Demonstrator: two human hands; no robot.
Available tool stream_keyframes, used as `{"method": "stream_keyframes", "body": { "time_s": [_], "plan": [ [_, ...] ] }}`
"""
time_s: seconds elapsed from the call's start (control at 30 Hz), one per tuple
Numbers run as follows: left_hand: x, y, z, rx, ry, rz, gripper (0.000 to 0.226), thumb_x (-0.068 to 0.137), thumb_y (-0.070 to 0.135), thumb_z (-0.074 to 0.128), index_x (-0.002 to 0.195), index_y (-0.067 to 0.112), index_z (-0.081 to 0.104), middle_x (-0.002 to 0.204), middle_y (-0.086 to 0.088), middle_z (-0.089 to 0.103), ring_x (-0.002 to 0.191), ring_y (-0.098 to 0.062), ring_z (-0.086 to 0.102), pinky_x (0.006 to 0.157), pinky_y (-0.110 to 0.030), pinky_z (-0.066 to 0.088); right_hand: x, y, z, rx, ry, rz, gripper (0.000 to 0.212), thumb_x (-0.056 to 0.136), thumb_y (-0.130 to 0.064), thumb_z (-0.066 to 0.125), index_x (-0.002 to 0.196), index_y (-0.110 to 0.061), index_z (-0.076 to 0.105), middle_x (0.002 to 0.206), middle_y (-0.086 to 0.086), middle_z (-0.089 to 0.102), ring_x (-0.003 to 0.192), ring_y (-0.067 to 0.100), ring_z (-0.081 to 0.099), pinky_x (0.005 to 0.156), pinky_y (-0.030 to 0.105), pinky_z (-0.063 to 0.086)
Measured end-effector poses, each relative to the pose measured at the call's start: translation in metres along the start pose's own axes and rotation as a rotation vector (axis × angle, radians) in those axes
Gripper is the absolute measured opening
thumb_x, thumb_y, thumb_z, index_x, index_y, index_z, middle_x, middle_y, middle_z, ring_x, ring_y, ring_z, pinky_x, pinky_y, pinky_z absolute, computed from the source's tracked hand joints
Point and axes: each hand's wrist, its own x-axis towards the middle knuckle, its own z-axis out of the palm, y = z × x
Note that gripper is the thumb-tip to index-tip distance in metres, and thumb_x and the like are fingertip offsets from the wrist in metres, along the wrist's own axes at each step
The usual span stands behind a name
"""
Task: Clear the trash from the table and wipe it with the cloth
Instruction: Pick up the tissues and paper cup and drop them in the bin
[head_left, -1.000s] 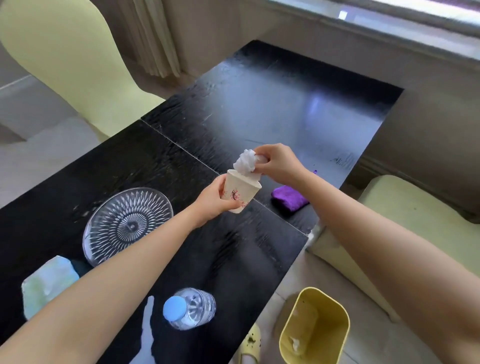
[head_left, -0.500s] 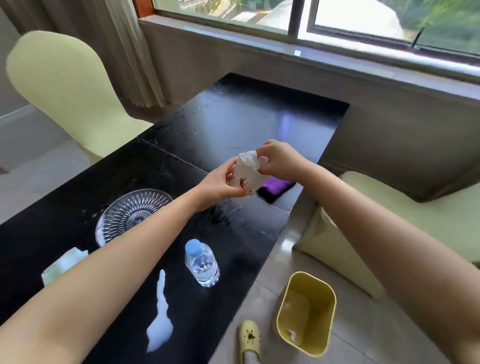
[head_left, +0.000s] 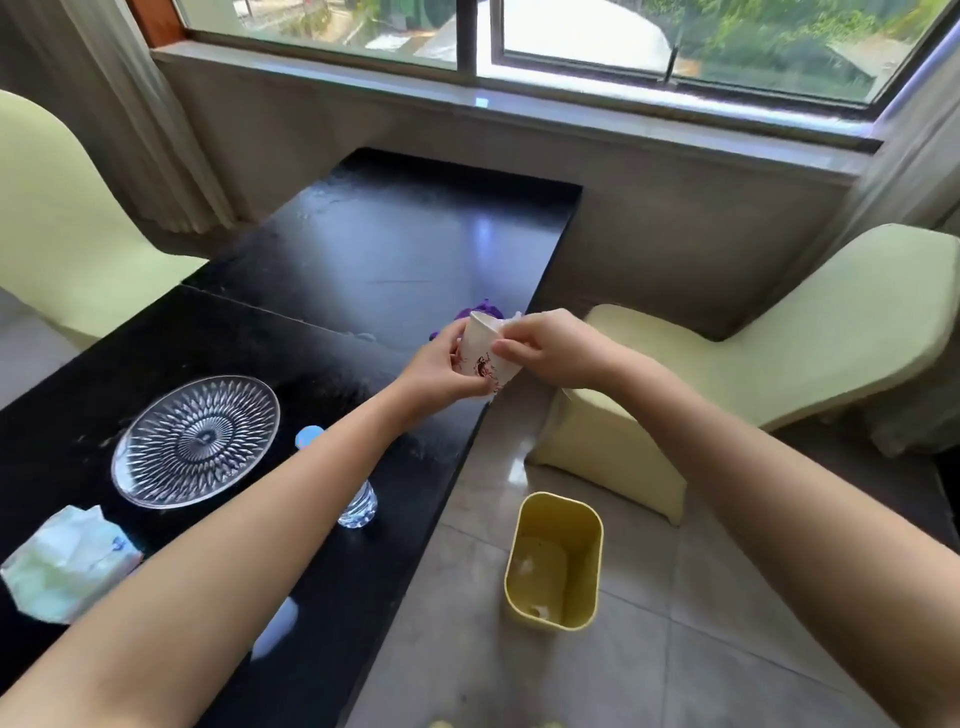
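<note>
Paper, white with a red print: the paper cup (head_left: 485, 356) is held in the air over the desk's (head_left: 395, 249) right edge, tilted, between both hands. The left hand (head_left: 439, 371) wraps its lower wall with curled fingers and thumb. The right hand (head_left: 545, 351) is bent over the mouth and pinches the rim. A second ago a crumpled tissue (head_left: 513, 318) stood well proud of the cup with the right hand gripping it; half a second ago it was already lower. Now only a thin white scrap shows at the rim beside the right fingertips. It may be fully stuffed in, though the hand covers the mouth and I cannot tell for sure. Over the same second the cup has drifted from above the desk's middle seam to its edge. That matters: two pieces of trash now seem to travel as one, and the yellow bin (head_left: 558, 561) stands on the floor just off that edge, below and toward the person, with a few bits already in it. Dropping the cup there looks like the next step. The purple cloth (head_left: 487, 307) lies on the desk right behind the cup, mostly hidden by it, and wiping has not begun. A pale smear (head_left: 275, 626) near the front edge, possibly a spill, waits for it. Farther left a water bottle (head_left: 358, 506), a glass plate (head_left: 196, 441) and a tissue pack (head_left: 67, 564) sit on the desk.
</note>
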Motion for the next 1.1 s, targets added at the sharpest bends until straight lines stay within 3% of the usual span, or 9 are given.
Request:
{"method": "stream_keyframes", "body": {
  "time_s": [0.1, 0.2, 0.33, 0.53, 0.6, 0.73, 0.83, 0.97, 1.1],
  "plan": [
    [0.005, -0.003, 0.023, 0.013, -0.001, -0.010, 0.067, 0.075, 0.000, 0.070, 0.132, 0.021, 0.042, 0.109, -0.005, 0.059, 0.092, -0.013, 0.059, 0.068, -0.014, 0.052, -0.008, 0.020, 0.009, 0.004, 0.011, 0.072, 0.035, 0.096, -0.030, 0.046, 0.096, -0.003, 0.068, 0.095, 0.017, 0.066, 0.090, 0.029, 0.057, 0.076, 0.035, 0.043],
    [0.011, -0.009, 0.051, 0.025, 0.010, -0.031, 0.067, 0.074, 0.003, 0.071, 0.131, 0.024, 0.042, 0.109, -0.002, 0.059, 0.094, -0.012, 0.059, 0.068, -0.015, 0.052, -0.012, 0.050, 0.019, 0.003, 0.095, 0.093, 0.030, 0.093, -0.031, 0.051, 0.102, -0.011, 0.071, 0.110, 0.011, 0.066, 0.111, 0.028, 0.048, 0.094, 0.040, 0.041],
    [0.018, -0.023, 0.088, 0.074, 0.042, -0.089, 0.069, 0.074, 0.012, 0.074, 0.133, 0.023, 0.040, 0.115, -0.001, 0.056, 0.106, -0.017, 0.057, 0.082, -0.027, 0.053, -0.018, 0.091, 0.035, 0.087, 0.210, 0.195, 0.029, 0.085, -0.035, 0.062, 0.109, -0.020, 0.067, 0.123, 0.009, 0.053, 0.118, 0.026, 0.041, 0.102, 0.038, 0.038],
    [0.014, -0.064, 0.135, 0.205, 0.070, -0.131, 0.067, 0.075, 0.021, 0.074, 0.133, 0.025, 0.040, 0.110, 0.006, 0.054, 0.100, -0.012, 0.056, 0.068, -0.011, 0.042, -0.023, 0.143, 0.069, 0.316, -0.100, 0.243, 0.023, 0.086, -0.033, 0.062, 0.101, -0.015, 0.064, 0.107, 0.006, 0.063, 0.095, 0.017, 0.056, 0.079, 0.029, 0.044],
    [0.012, -0.084, 0.142, 0.239, 0.003, -0.172, 0.075, 0.076, 0.028, 0.074, 0.140, 0.025, 0.034, 0.122, 0.003, 0.056, 0.113, -0.016, 0.056, 0.077, -0.014, 0.044, -0.026, 0.156, 0.087, 0.326, -0.113, 0.260, 0.020, 0.085, -0.029, 0.063, 0.100, -0.016, 0.064, 0.095, 0.002, 0.059, 0.087, 0.016, 0.053, 0.065, 0.024, 0.041],
    [0.018, -0.127, 0.132, 0.515, 0.128, -0.172, 0.077, 0.084, 0.038, 0.063, 0.148, 0.021, 0.023, 0.152, -0.003, 0.034, 0.139, -0.023, 0.031, 0.112, -0.039, 0.028, -0.031, 0.186, 0.133, 0.310, -0.056, 0.356, 0.030, 0.082, -0.026, 0.060, 0.109, -0.014, 0.056, 0.100, 0.006, 0.057, 0.085, 0.020, 0.053, 0.066, 0.028, 0.040],
    [0.025, -0.162, 0.110, 0.726, 0.317, -0.262, 0.067, 0.090, 0.044, 0.049, 0.148, 0.023, 0.022, 0.156, -0.006, 0.025, 0.144, -0.026, 0.022, 0.115, -0.047, 0.021, -0.035, 0.209, 0.175, 0.292, -0.086, 0.449, 0.041, 0.080, -0.025, 0.057, 0.119, -0.016, 0.047, 0.114, 0.011, 0.055, 0.091, 0.024, 0.054, 0.071, 0.031, 0.043],
    [0.039, -0.210, 0.091, 0.953, 0.237, -0.408, 0.061, 0.096, 0.052, 0.023, 0.150, 0.028, 0.008, 0.160, -0.001, 0.005, 0.148, -0.022, 0.000, 0.117, -0.053, 0.002, -0.030, 0.238, 0.233, 0.224, -0.174, 0.575, 0.058, 0.081, -0.021, 0.055, 0.135, -0.017, 0.034, 0.129, 0.011, 0.047, 0.109, 0.030, 0.054, 0.077, 0.033, 0.043],
    [0.040, -0.246, 0.091, 1.078, 0.224, -0.388, 0.061, 0.095, 0.053, 0.017, 0.150, 0.029, 0.004, 0.161, 0.000, -0.001, 0.148, -0.021, -0.005, 0.117, -0.054, -0.002, -0.018, 0.256, 0.287, 0.183, -0.235, 0.646, 0.069, 0.081, -0.017, 0.060, 0.142, -0.013, 0.027, 0.139, 0.013, 0.040, 0.120, 0.032, 0.050, 0.089, 0.035, 0.046]
  ]
}}
